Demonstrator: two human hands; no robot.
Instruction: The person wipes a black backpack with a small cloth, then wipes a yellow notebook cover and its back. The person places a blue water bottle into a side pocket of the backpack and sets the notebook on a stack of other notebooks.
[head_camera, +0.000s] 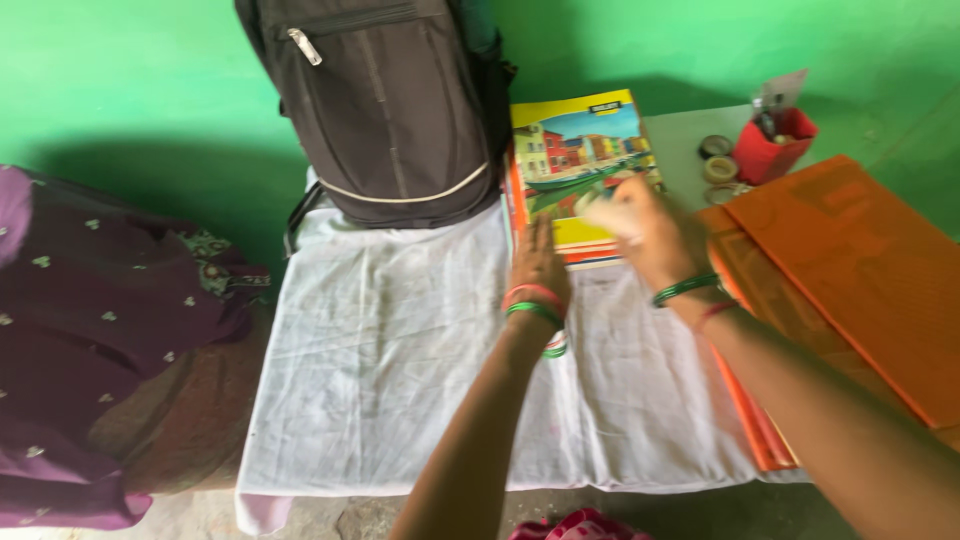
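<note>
two bare forearms rise from the bottom edge of the frame toward the centre, each wrist ringed with green and red bangles. left hand (540, 262) lies flat, fingers together and stretched out, fingertips pressed on the near edge of a stack of notebooks (578, 165) just above the middle of the frame. right hand (645, 228), blurred, is raised over the stack's lower right corner with fingers loosely curled; whether it pinches anything cannot be told. top notebook shows a bright picture of coloured houses along a canal with a yellow border. its long side runs away from the camera, up the frame, so the stack lies straight ahead of both hands, the left one touching it and nearer its edge. stack rests on a white cloth (400, 350) spread over a low table. just left of the notebooks, at top centre, a dark grey backpack (390, 110) leans against a green wall (130, 80). right of the hands lie orange folders (850, 270), partly under the right forearm. red cup (772, 145) with small items stands at upper right beside rolls of tape (718, 160). purple patterned fabric (90, 330) fills the left edge.
</note>
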